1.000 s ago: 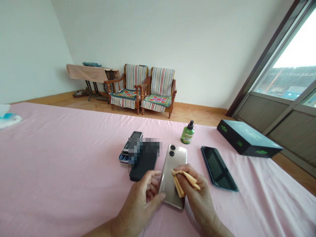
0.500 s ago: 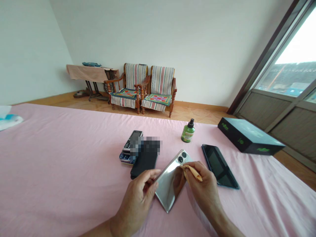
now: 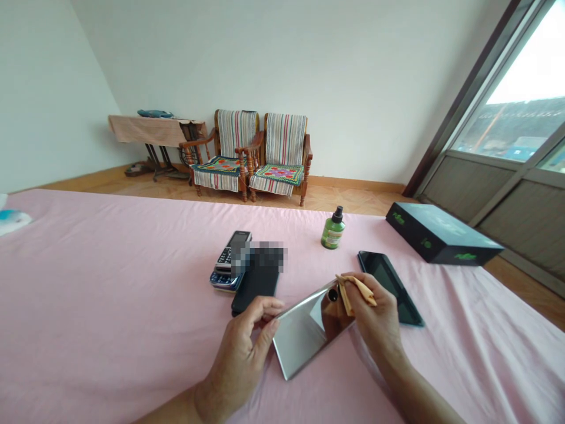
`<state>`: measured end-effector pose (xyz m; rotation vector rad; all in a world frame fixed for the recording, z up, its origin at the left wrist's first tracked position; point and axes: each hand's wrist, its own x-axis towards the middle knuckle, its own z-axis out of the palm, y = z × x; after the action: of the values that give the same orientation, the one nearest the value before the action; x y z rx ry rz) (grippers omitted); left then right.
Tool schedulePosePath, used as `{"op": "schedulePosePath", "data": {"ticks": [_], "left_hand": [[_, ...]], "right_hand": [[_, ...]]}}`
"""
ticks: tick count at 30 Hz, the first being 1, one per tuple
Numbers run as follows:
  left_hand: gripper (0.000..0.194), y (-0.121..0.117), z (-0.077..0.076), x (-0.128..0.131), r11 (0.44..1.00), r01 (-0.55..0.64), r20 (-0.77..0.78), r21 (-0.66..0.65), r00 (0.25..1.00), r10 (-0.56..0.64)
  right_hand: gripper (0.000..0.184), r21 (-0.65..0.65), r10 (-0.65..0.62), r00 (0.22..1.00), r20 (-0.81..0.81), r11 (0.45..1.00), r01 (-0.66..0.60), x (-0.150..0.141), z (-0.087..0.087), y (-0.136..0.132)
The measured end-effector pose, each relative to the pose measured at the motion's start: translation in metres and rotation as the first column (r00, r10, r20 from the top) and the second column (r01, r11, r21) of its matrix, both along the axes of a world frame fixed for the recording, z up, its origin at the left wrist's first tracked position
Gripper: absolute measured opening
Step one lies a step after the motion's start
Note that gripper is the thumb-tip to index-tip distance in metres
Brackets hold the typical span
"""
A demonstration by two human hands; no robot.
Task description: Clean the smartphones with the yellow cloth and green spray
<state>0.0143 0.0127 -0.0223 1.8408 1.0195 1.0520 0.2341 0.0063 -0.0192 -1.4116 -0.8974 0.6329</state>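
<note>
The silver phone (image 3: 306, 330) lies tilted in the lower middle of the frame, between the two hands, its shiny back facing up and its camera end pointing to the upper right. The left hand (image 3: 238, 359) is at its lower left, with the fingers (image 3: 269, 312) curled against the long edge. The right hand (image 3: 375, 312) is at its upper right, pinching a folded yellow cloth (image 3: 355, 292) against the back, just beside the camera lenses. The hands are apart, with the phone bridging them.

Just past the right hand, a dark tablet (image 3: 391, 288) lies on the pink bed sheet (image 3: 110, 294). Above the left hand are a black phone (image 3: 256, 291), partly blurred, and a stack of keypad phones (image 3: 226, 265). A green spray bottle (image 3: 333, 229) stands farther up, and a dark box (image 3: 441, 238) lies at the right. Beyond the bed, two striped wooden armchairs (image 3: 282, 153) stand beside a cloth-covered bench (image 3: 150, 129), with a window (image 3: 498, 100) at the upper right.
</note>
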Motion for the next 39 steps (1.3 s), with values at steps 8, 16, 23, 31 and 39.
{"op": "schedulePosePath", "data": {"ticks": [8, 16, 23, 31, 39], "left_hand": [[0.013, 0.000, 0.000, -0.001, 0.999, -0.027, 0.008, 0.027, 1.000, 0.027], [0.013, 0.000, 0.001, 0.000, 0.999, -0.047, 0.012, 0.017, 0.999, 0.047], [0.010, 0.002, 0.000, 0.000, 0.998, -0.065, 0.012, 0.021, 0.998, 0.065], [0.008, 0.000, 0.000, -0.001, 0.998, -0.044, 0.017, 0.044, 0.999, 0.043], [0.008, 0.001, -0.001, 0.000, 0.997, -0.056, 0.025, 0.047, 0.998, 0.055]], "right_hand": [[0.016, 0.088, 0.051, 0.992, -0.117, 0.995, -0.041, -0.007, 0.008, -0.005], [0.014, 0.092, 0.078, 0.993, -0.086, 0.993, -0.070, -0.011, 0.011, -0.006], [0.010, 0.092, 0.004, 0.921, 0.390, 0.995, -0.043, -0.001, -0.002, -0.003], [0.024, 0.134, 0.090, 0.798, 0.596, 0.969, -0.210, -0.006, -0.011, -0.004], [0.026, 0.090, 0.212, 0.755, 0.621, 0.937, -0.337, -0.029, -0.013, -0.015]]}}
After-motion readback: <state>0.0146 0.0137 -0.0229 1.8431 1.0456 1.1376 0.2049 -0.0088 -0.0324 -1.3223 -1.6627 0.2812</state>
